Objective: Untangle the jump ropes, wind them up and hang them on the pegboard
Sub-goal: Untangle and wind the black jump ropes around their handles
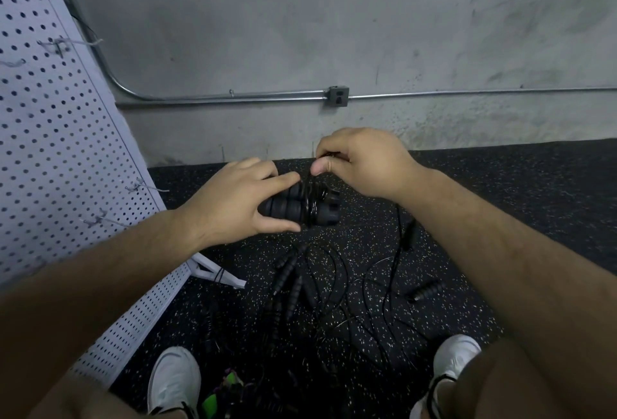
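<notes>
At the centre of the frame the left hand (233,201) grips a pair of black ribbed handles (290,206) held side by side, thumb beneath them and fingers over the top; the flared ends of the handles point right and stick out of the hand. A thin black cord (312,199) is wound in several turns round both handles, just beside the left fingertips; from those turns it rises to the right hand (364,164), which pinches it between thumb and curled fingers just above the handles (how the cord runs inside that hand cannot be told). A further length of cord drops from under the right wrist toward the floor.

In the lower centre a tangle of jump ropes (300,288) lies on the black speckled floor (534,178): several black handles with loops of thin cord crossing one another; a loose handle (425,290) lies at the right of the tangle, beside the right forearm. The white pegboard (50,151) stands tilted along the left side of the frame, with wire hooks (143,186) jutting from it. Two white shoes (173,375) show at the bottom edge; between them is something green and purple, too dim to make out. On the grey wall in the upper half a metal conduit (267,96) runs across to an outlet box (338,97).
</notes>
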